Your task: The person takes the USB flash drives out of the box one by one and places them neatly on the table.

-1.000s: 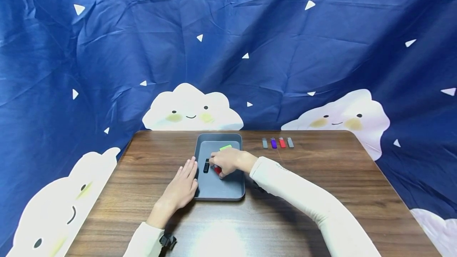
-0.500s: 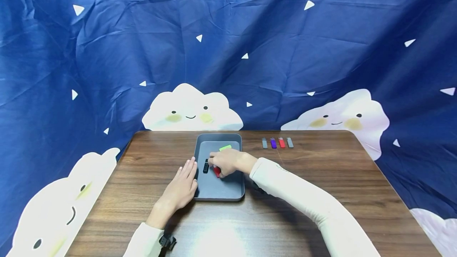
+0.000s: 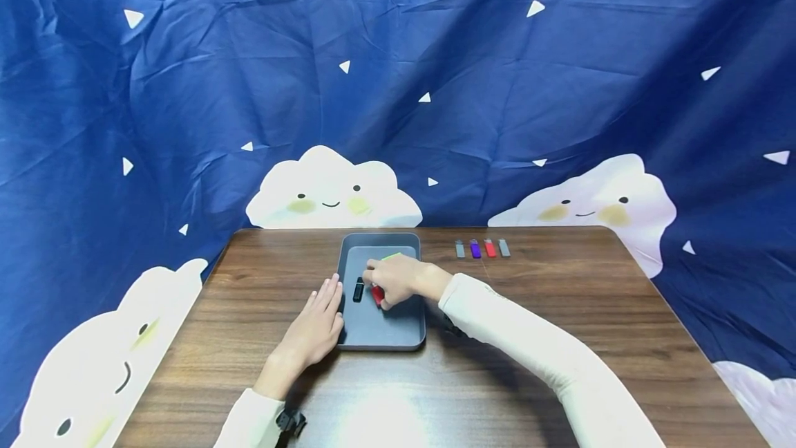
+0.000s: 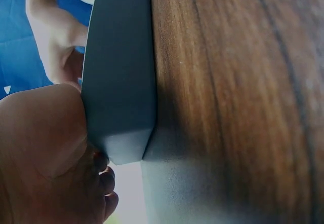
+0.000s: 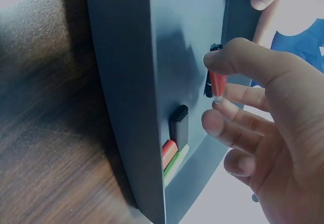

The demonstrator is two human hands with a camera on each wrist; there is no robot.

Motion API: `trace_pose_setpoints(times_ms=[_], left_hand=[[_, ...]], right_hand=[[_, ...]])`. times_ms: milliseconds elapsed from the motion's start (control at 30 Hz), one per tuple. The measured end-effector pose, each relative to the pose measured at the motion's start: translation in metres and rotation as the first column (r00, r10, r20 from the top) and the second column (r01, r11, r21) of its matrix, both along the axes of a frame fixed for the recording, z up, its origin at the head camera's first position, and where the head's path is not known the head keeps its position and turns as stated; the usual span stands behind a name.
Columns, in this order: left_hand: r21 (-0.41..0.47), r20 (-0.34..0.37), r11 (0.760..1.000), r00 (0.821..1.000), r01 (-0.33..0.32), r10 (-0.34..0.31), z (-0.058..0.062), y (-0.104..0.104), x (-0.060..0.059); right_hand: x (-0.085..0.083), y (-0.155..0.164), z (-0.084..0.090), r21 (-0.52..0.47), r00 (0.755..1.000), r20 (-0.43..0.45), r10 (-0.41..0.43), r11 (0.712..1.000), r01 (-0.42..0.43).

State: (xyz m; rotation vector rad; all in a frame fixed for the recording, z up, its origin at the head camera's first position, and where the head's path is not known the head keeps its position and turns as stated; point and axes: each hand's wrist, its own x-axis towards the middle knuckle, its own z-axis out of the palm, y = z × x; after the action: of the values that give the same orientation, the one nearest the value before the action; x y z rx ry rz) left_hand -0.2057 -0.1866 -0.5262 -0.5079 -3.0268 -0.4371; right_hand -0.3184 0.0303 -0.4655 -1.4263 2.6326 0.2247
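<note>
Right hand (image 3: 393,279) lifted slightly, fingers pinching small red stick (image 5: 218,84), silvery tip, left hand (image 3: 314,328) flat beside grey tray (image 3: 398,332)

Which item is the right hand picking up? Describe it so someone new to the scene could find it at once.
Start at the grey tray in the middle of the wooden table. Inside it, the right hand pinches a small red stick, beside a black stick. It is the only red one in the hand; another red stick lies outside the tray.

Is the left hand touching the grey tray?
Touching: in the left wrist view the left hand presses flat against the grey tray wall, with no gap.
</note>
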Motion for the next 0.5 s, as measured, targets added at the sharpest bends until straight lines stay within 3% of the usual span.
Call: trace_pose_setpoints(times_ms=[500], left_hand=[[0.043,-0.034,0.999,0.999,0.009,-0.008,-0.003,0.0,0.0]], right_hand=[[0.0,0.029,0.02,-0.139,1.0,0.01,-0.01,0.99,0.011]])
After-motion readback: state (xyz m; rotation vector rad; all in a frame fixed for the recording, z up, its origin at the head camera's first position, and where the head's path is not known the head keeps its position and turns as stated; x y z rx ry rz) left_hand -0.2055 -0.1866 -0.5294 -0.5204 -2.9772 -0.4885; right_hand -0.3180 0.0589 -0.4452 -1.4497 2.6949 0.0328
